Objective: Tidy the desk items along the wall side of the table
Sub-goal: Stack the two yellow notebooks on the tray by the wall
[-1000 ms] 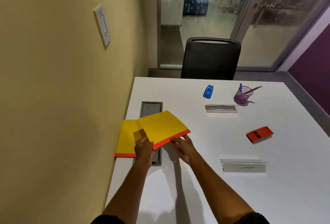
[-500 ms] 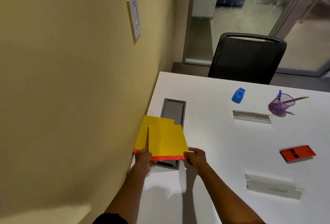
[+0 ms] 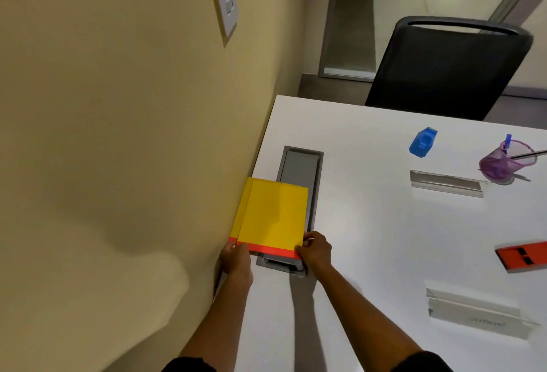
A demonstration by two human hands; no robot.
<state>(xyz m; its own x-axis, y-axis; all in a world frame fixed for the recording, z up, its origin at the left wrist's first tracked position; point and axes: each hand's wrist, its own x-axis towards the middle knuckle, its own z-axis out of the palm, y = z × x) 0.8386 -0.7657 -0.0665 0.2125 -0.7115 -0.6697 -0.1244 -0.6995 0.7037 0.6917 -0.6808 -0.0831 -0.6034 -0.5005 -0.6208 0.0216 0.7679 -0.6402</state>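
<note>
Gripping: left hand (image 3: 236, 259) and right hand (image 3: 315, 250) pinch near corners of the yellow folders (image 3: 273, 217)
Handling: likely light, floppy, slick card — hold both corners
Position: against the wall (image 3: 118, 134), overlapping the grey cable tray (image 3: 300, 170) on the table (image 3: 370, 238)

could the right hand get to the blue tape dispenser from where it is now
Probably yes, with a long stretch. The right hand grips the yellow folders, and only bare white table lies between it and the blue tape dispenser.
</note>
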